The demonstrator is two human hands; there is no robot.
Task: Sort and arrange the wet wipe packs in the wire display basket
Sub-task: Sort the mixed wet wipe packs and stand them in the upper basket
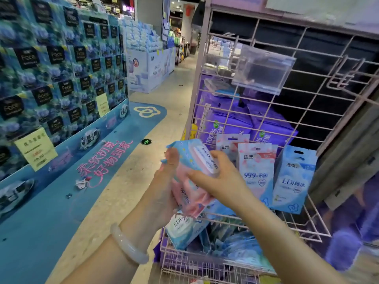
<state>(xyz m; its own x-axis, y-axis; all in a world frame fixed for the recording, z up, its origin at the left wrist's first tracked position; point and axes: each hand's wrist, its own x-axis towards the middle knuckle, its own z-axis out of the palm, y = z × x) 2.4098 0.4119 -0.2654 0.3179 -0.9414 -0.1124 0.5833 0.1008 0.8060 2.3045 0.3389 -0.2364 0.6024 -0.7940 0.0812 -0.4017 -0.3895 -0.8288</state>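
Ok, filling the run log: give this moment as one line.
left hand: grips pink wipe packs | right hand: holds top pack | hanging packs: upright in wire basket

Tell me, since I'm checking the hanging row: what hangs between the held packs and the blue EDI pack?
In the head view, pink 99.9 packs hang between the held packs and the blue EDI pack.
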